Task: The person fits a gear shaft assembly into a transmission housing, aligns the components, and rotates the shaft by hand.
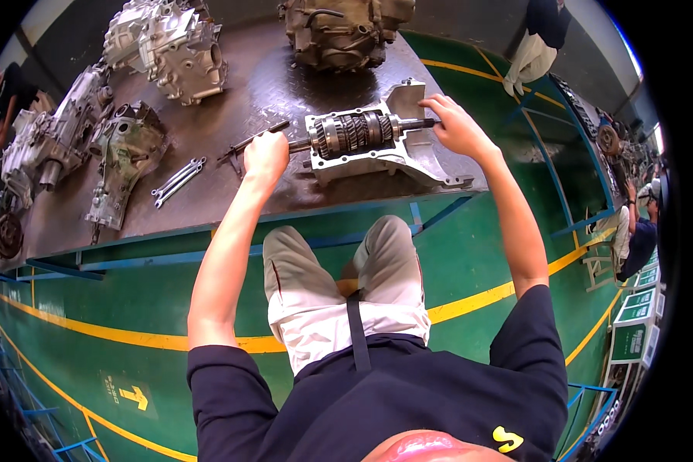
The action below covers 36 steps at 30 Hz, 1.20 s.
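A gear shaft (354,132) with several helical gears lies lengthwise in an open silver gearbox housing (339,165) near the table's front edge. My left hand (266,158) is closed round the shaft's left end, beside a thin dark rod (273,129) that runs behind the fist. At the other end, my right hand (460,127) grips the shaft where it sticks out over the flared part of the housing. Its fingers curl over the far side of the shaft, and the thumb is mostly hidden.
Several wrenches (179,182) lie left of my left hand. Beyond them stand a smaller casing (127,158) and a long gearbox (61,131). A silver gearbox (165,50) and a brown one (343,35) stand farther back. Another person (535,46) stands at the far right.
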Motion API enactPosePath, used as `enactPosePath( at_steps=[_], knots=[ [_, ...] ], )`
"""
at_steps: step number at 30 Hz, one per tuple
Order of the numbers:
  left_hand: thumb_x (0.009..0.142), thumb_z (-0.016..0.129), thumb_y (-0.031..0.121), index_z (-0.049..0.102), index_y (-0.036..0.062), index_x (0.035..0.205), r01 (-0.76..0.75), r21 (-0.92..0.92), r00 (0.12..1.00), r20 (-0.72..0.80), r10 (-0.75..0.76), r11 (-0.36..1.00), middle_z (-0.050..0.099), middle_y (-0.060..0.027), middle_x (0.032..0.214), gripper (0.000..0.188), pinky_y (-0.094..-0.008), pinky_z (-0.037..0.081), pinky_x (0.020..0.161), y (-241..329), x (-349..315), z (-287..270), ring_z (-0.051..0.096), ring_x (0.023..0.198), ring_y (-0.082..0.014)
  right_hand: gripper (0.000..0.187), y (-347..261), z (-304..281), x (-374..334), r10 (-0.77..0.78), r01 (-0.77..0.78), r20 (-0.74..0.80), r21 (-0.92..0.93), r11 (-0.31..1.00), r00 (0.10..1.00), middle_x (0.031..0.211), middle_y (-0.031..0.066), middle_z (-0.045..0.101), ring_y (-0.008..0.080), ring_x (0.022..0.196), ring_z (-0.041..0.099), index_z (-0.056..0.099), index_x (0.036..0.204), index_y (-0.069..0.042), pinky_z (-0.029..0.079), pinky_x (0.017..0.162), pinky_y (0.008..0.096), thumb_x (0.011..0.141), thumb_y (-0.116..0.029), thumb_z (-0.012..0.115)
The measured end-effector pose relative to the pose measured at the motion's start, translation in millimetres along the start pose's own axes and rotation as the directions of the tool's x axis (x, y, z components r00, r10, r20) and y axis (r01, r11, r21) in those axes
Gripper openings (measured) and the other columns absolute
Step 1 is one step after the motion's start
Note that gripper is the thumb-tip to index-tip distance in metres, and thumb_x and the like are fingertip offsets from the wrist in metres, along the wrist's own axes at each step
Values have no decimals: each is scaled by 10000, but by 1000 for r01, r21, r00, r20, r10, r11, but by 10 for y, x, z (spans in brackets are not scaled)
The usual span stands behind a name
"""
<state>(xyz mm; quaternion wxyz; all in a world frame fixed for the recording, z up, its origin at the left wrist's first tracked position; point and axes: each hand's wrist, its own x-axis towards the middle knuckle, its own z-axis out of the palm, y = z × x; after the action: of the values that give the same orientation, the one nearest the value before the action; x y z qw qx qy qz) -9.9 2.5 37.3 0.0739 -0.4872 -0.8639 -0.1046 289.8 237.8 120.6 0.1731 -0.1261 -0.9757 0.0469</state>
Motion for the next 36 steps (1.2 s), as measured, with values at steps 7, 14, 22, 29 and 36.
enactPosePath(
  at_steps=[7,14,22,29,36],
  knots=[
    [843,592,64,672,59,799,-29,189,978,-199,67,982,721,-147,791,91,-387,571,680,-29,-88,220,730,766,-282,330,-2,163,-20,82,-71,166,-72,995,983,1085,209,606,392,1122,561,515,1128,4,449,934,474,805,-41,567],
    [856,590,102,593,115,815,-12,302,862,-480,163,953,670,-66,733,44,-360,500,720,-49,-159,447,672,751,-224,298,25,235,-32,101,-65,181,-197,978,978,1082,186,586,372,1102,571,472,1085,-27,431,880,505,813,-82,583],
    [867,589,115,588,116,831,-10,115,748,-658,84,993,581,-39,764,37,-378,423,764,11,-198,499,583,823,-233,275,-49,280,-92,84,-64,97,-195,979,992,1046,174,579,352,1101,570,457,1049,-37,426,846,486,817,-98,592],
    [887,574,120,662,101,791,-45,124,948,-307,82,991,699,-127,773,131,-402,518,685,-67,-115,232,695,756,-285,273,94,302,53,58,-15,190,-218,976,980,922,190,611,399,942,616,459,1032,-25,477,789,514,809,-90,602],
    [817,606,152,724,-20,935,-28,12,968,250,24,1000,704,-258,945,239,-451,572,826,-87,157,-219,705,898,-389,303,35,222,246,201,-117,289,-285,951,936,925,224,663,432,901,638,488,1038,-15,511,769,535,765,-32,620]
  ],
)
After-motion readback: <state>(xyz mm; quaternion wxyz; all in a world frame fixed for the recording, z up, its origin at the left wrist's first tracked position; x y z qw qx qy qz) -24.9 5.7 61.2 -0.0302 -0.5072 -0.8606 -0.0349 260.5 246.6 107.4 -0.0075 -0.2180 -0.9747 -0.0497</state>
